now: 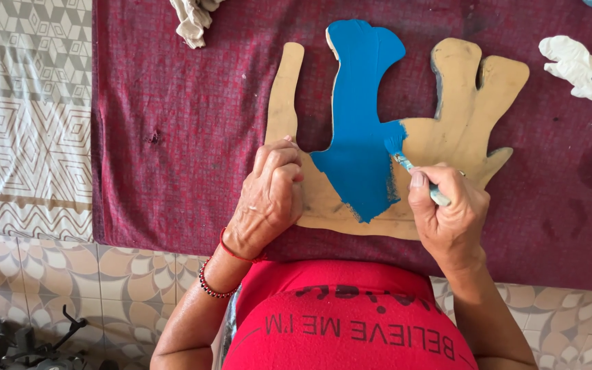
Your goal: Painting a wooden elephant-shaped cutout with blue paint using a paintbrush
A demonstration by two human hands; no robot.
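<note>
The left hand (270,195) is curled into a loose fist and pressed down on the near left edge of the cutout (447,147), pinning it flat; nothing is gripped in it. The right hand (447,216) is closed around the handle of a brush (405,163), pinched between thumb and fingers, with the blue-loaded bristles laid on the board just right of the painted patch.

The cutout, a flat tan board sawn into a branching shape, is laid on a dark red cloth (173,123) directly in front of the person. Its middle lobe is already covered in blue paint (358,116) from tip to base; the narrow left arm and the broad right lobes are still bare. The step in hand is judged to be the spreading of blue outward from the centre onto the right part.

For the next move, steady strokes along the wet edge are called for, the board being held firm so that it is not slid on the cloth, and the brush will likely need reloading.

A crumpled rag (192,19) is seen at the top, well apart, and a white glove (584,72) at the right. Patterned floor tiles (29,123) are seen beyond the cloth.
</note>
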